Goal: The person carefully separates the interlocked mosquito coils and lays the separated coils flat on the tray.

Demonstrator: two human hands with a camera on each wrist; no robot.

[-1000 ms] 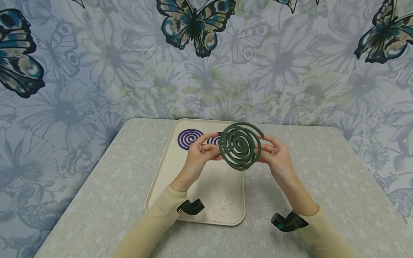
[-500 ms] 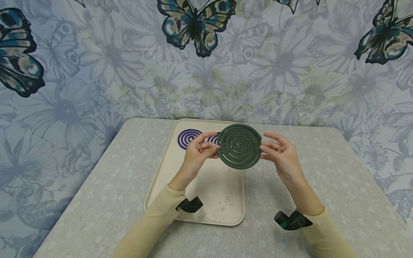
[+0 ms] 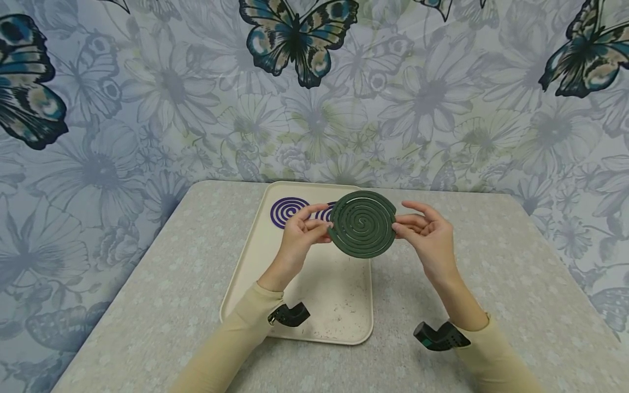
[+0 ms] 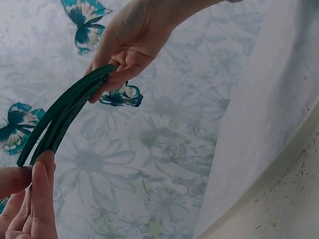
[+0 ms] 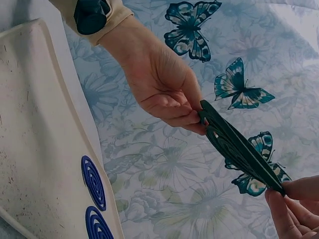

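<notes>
A dark green mosquito coil (image 3: 362,224) is held up over the right part of the beige tray (image 3: 319,295), its flat spiral face toward the head camera. My left hand (image 3: 294,240) pinches its left edge between thumb and fingers. At the opposite edge my right hand (image 3: 429,240) pinches it the same way, index finger raised off the rim. Seen side-on in the right wrist view, the green coil (image 5: 239,147) looks slightly layered, and may be two coils nested together. Two purple coils lie at the tray's far end: the left one (image 3: 289,212) is mostly visible, the right one (image 3: 323,213) partly hidden.
The tray lies on a table with a pale patterned cloth (image 3: 491,262). Small reddish-brown crumbs (image 3: 344,311) are scattered on the tray's near right part. Behind the table hangs a backdrop with flowers and butterflies (image 3: 314,125). Each wrist wears a black camera (image 3: 442,335).
The green coil's turns, spread apart with a loose outer end a second ago, now lie close together in a flat disc. My right hand shifted outward, then slightly back left.
</notes>
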